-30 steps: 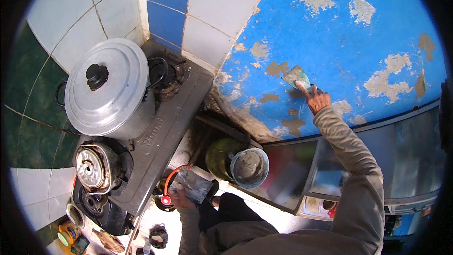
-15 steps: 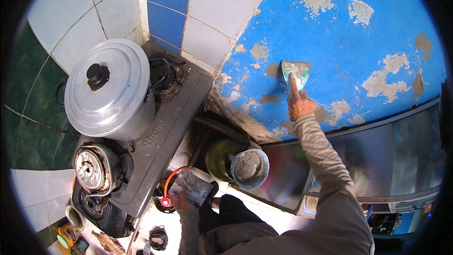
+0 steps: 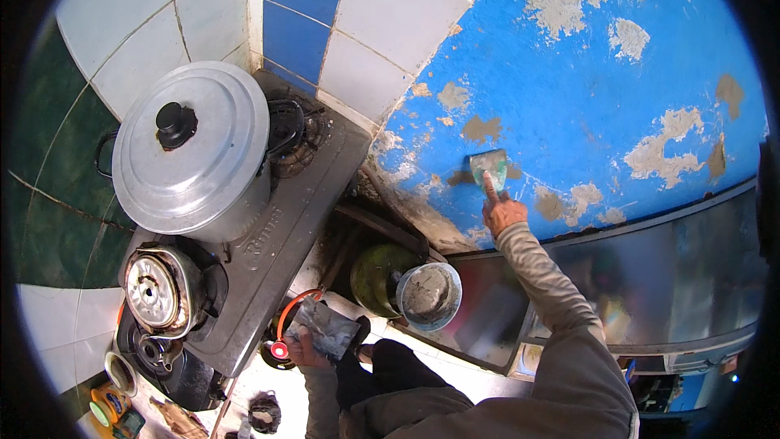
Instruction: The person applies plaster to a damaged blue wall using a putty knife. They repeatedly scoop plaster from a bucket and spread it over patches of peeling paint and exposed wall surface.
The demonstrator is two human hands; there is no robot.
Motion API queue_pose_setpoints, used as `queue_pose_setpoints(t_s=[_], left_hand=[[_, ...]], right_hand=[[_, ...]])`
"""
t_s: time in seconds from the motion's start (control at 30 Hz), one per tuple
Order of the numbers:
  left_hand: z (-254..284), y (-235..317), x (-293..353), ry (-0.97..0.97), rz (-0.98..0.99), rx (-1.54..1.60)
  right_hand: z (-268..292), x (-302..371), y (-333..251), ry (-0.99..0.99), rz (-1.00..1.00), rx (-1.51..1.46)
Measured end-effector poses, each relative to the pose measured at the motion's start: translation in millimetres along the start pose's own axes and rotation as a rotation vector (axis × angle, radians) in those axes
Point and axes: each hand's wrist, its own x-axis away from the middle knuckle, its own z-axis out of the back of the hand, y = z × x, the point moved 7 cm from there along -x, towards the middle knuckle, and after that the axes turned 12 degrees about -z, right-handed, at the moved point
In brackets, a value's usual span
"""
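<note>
In my right hand (image 3: 505,215) is a putty knife (image 3: 490,169), its broad blade flat against the blue wall (image 3: 561,106). The index finger stretches along the blade while the other fingers curl round the handle. Beside the blade show smears of grey-brown filler (image 3: 481,128); bare, peeled patches (image 3: 668,146) lie farther right. Low at the body, my left hand (image 3: 305,349) grips a flat grey plate (image 3: 331,328) smeared with filler. To the right of that plate stands a pale blue bucket (image 3: 455,302) with grey filler inside.
A stove (image 3: 268,252) on the left carries a large lidded aluminium pot (image 3: 191,154) and a smaller metal pot (image 3: 154,293). Behind the bucket sits a green gas cylinder (image 3: 374,276) with an orange hose (image 3: 284,317). A glass-fronted cabinet (image 3: 674,252) runs below the wall.
My right hand and the putty knife have moved down and slightly left along the wall, uncovering a filler smear. My left hand still holds the plate, with little movement.
</note>
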Motion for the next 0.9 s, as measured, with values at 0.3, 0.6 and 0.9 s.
queue_pose_setpoints(t_s=[0.3,0.6,0.9], left_hand=[[-13.3,-10.5,6.6,-0.013,0.071,0.069],[-30.9,-5.0,5.2,-0.079,0.040,0.170],[-132.3,36.0,2.9,-0.286,0.000,0.155]], right_hand=[[47.1,-14.4,2.1,0.216,-0.096,-0.078],[19.8,40.4,-8.1,-0.202,-0.025,-0.288],[103.6,166.0,-24.3,-0.177,0.742,-0.749]])
